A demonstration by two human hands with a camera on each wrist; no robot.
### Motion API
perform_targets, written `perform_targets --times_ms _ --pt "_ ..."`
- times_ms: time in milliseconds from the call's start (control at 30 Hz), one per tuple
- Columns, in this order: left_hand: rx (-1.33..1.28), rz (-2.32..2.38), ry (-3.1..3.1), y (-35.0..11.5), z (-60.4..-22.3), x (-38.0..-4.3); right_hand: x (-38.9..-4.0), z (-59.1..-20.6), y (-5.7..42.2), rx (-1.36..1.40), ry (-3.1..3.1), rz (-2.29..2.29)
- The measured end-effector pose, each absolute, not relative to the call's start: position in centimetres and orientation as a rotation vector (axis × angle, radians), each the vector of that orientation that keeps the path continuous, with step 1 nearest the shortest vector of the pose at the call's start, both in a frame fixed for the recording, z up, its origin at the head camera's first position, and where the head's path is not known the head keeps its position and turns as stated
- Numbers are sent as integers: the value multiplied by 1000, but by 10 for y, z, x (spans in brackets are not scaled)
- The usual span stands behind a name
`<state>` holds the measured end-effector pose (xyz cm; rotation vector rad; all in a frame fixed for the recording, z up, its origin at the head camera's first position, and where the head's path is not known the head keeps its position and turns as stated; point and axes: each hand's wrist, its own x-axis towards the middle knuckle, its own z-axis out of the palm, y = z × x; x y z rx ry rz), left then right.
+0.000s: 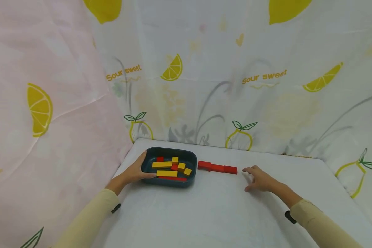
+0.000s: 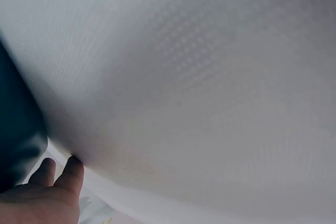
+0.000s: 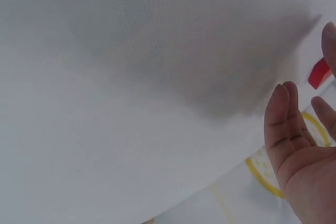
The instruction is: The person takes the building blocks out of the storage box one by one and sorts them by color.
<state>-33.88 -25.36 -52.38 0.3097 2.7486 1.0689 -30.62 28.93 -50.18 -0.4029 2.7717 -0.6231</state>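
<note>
My left hand (image 1: 137, 170) holds the left end of a dark teal tray (image 1: 173, 184), its thumb over the front left rim and a finger at the back left corner. Inside lie yellow blocks (image 1: 166, 173), long ones and small cubes, among red blocks (image 1: 173, 178). In the left wrist view, two fingers (image 2: 71, 177) reach past the tray's outer wall (image 2: 18, 124). Right of the tray, three red blocks (image 1: 217, 167) form a slightly stepped row. Just past its right end hovers my right hand (image 1: 260, 179), fingers spread and holding nothing; the right wrist view shows a red block (image 3: 318, 73) beyond them.
A white cloth (image 1: 210, 213) covers the table. Behind it hangs a lemon-print curtain (image 1: 204, 103), and a pinkish one (image 1: 62, 155) closes off the left side. The table's back edge runs just behind the tray.
</note>
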Motion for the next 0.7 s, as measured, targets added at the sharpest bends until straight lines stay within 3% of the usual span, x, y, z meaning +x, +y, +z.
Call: perform_targets --times_ms 700 --pt "293 1094 2731 -256 -529 -343 -284 -483 280 -442 2807 -762"
